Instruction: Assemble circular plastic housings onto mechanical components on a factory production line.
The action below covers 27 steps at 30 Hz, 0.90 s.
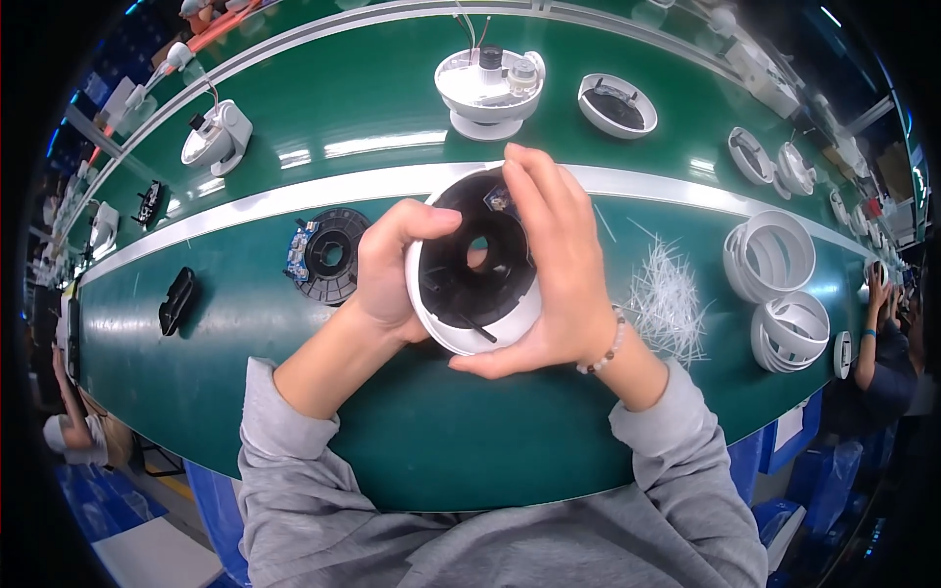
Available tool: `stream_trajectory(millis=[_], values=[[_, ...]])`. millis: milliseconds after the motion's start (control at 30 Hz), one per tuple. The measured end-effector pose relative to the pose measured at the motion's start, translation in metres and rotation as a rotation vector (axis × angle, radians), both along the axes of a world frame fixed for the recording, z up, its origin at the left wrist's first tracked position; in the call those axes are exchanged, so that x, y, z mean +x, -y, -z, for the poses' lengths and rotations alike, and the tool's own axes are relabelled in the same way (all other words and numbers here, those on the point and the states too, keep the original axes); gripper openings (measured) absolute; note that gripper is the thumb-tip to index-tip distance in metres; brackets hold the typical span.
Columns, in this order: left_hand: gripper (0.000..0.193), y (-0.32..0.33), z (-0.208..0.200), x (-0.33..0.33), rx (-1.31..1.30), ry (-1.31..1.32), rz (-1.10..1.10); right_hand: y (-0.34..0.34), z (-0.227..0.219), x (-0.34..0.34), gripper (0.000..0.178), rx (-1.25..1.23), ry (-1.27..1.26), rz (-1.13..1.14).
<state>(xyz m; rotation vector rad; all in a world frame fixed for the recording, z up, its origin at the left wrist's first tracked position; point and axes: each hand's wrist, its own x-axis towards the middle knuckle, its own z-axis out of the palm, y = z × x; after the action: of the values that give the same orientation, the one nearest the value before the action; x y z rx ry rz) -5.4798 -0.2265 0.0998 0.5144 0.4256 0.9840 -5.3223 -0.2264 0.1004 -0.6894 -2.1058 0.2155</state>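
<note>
Between my two hands I hold a round white housing (pixel 453 338) with a black inner disc (pixel 446 279) that has a hole in its middle. My left hand (pixel 392 265) grips its left side, thumb on the upper rim. My right hand (pixel 564 265) wraps the right side, fingers over the top and thumb along the lower edge. A bit of blue circuit board shows inside, near my right fingers. On the bench beside my left hand lies a black disc (pixel 343 240) with a blue circuit board (pixel 299 253) at its edge.
A black bracket (pixel 177 302) lies at the left. To the right are a pile of thin white strips (pixel 668 302) and stacked white rings (pixel 769 257). Beyond the metal rail stand white camera-like units (pixel 490 88) and an oval white shell (pixel 617 105). Other people sit at both sides.
</note>
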Motion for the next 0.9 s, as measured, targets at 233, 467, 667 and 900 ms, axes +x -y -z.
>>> stream_trajectory(millis=[233, 467, 667, 900], values=[[0.041, -0.028, -0.009, -0.031, -0.043, 0.147, 0.014, 0.011, -0.028, 0.003, 0.108, 0.028, 0.007, 0.090], [0.048, -0.124, 0.016, -0.156, 0.062, -0.389, -0.311, 0.064, -0.074, 0.105, 0.051, 0.199, 0.363, 0.601], [0.054, -0.228, 0.071, -0.196, 0.047, -0.483, -0.322, 0.104, -0.088, 0.241, 0.032, 0.180, 0.501, 1.253], [0.046, -0.263, 0.107, -0.248, 0.105, -0.825, -0.583, 0.120, -0.094, 0.259, 0.034, -0.328, 0.641, 0.931]])
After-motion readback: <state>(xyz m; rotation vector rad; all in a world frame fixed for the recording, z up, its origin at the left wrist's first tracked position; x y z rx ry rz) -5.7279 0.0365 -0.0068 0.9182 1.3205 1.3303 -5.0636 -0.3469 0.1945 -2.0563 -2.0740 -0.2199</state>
